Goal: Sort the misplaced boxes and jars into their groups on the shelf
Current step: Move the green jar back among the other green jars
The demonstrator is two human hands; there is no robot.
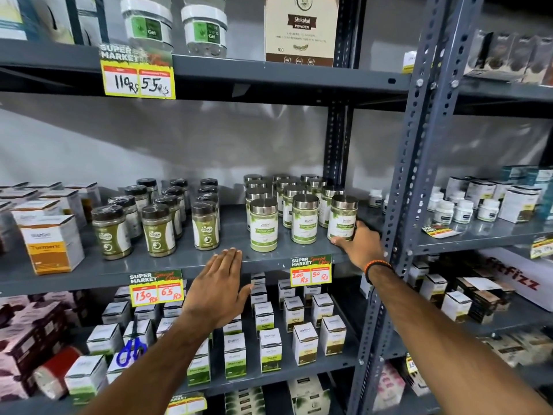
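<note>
- The jar [342, 218] with a steel lid and green-and-white label stands at the front right corner of the middle shelf [185, 260], last in a block of matching jars [287, 205].
- The right hand [360, 245] wraps the jar's lower right side, thumb under its base edge and fingers [362, 226] curled behind; they appear closed on it.
- To do this step well, I judge the jar should be slid upright and square with its front-row neighbours, label forward, without bumping the jar just beside it.
- The right arm reaches in past the slotted upright post [419, 163], wrist bent inward, a cord bracelet [377, 265] at the wrist.
- The left hand [220, 287] hovers flat in front of the shelf edge, fingers straight and together, holding nothing.
</note>
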